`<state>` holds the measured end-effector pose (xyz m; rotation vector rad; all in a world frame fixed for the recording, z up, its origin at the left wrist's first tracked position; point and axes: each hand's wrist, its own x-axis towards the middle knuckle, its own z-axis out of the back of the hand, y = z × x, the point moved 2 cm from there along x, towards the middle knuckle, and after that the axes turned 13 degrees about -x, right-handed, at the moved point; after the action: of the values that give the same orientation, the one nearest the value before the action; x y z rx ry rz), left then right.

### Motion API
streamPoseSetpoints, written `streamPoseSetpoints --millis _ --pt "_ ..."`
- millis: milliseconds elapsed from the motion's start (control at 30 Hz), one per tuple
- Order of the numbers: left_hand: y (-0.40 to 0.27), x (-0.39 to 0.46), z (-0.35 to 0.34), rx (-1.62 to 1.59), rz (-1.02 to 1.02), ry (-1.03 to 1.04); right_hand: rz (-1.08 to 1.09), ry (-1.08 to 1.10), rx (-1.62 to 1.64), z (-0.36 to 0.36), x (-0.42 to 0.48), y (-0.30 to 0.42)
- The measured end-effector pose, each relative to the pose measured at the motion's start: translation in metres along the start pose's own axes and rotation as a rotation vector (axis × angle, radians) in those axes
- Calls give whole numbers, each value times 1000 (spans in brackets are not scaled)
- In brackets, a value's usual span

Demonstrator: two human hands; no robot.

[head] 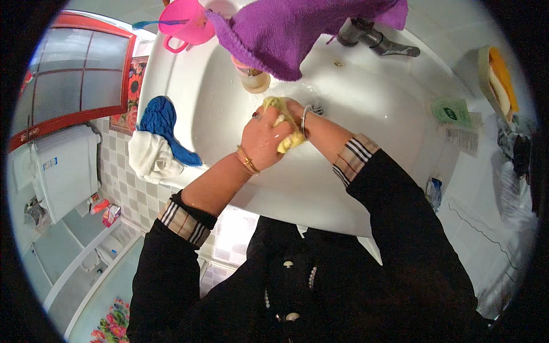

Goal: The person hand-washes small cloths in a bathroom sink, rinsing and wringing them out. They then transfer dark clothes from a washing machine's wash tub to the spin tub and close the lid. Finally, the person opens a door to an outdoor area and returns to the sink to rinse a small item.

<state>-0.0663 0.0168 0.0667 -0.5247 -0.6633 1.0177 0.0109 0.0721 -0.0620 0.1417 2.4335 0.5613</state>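
Both my hands grip a wet yellow cloth [291,141], bunched up over the white washbasin [386,128]. My left hand [263,135] lies over the cloth, with folds of it showing between the fingers. Much of my right hand [296,109] is hidden behind the cloth and the left hand. A metal bangle circles my right wrist; a thin bracelet is on the left. Just beyond my hands, a faucet spout [256,81] juts out from under a purple towel [274,34]. The drain [316,109] shows beside my right wrist.
On the basin's left rim lie a blue cloth [158,120] and a white cloth [152,156]. A pink cup [186,21] with a toothbrush [158,23] stands at the back left. A dark faucet fitting [377,38] is at the back right. A soap dish [497,83] hangs on the right wall.
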Motion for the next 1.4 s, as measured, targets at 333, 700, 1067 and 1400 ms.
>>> streamPoseSetpoints --millis 333,700,1067,1400 --pt "52 -34 63 -1132 800 -305 588 -751 -1226 -27 -113 93" --pt "53 -52 77 -1138 803 -731 486 -181 -352 -54 -152 92" --pt "33 -51 24 -1095 819 -495 493 -317 -51 -17 -136 61" --pt "-6 -23 -20 -1285 1025 -206 668 24 13 0 -119 36"
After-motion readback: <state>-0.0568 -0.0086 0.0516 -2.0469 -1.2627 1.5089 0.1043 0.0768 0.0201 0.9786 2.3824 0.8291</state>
